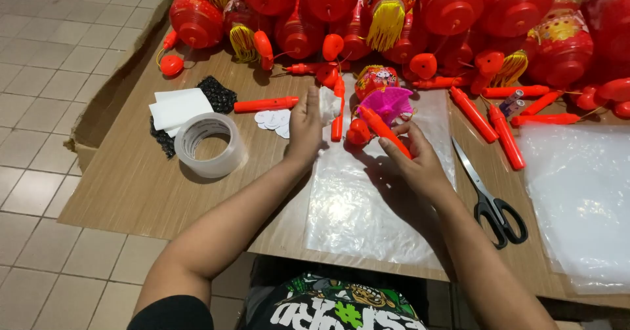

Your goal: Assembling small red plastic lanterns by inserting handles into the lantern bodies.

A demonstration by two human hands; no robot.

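1. Our right hand (415, 161) grasps the red stick (384, 128), long axis running up-left over the plastic bag (367, 205).
2. Our left hand (305, 128) lies released, flat on the bag's left edge, just beside the stick.

Both bare forearms reach forward from the near edge of the tabletop, converging toward its middle. Left hand (305, 128) lies palm down, fingers together and extended, pointing at the far edge, wrist straight, nothing gripped. Right hand (412, 163) is angled inward to the left, fingers curled and pinched closed, thumb on top, wrist slightly bent. Hands near, not touching.
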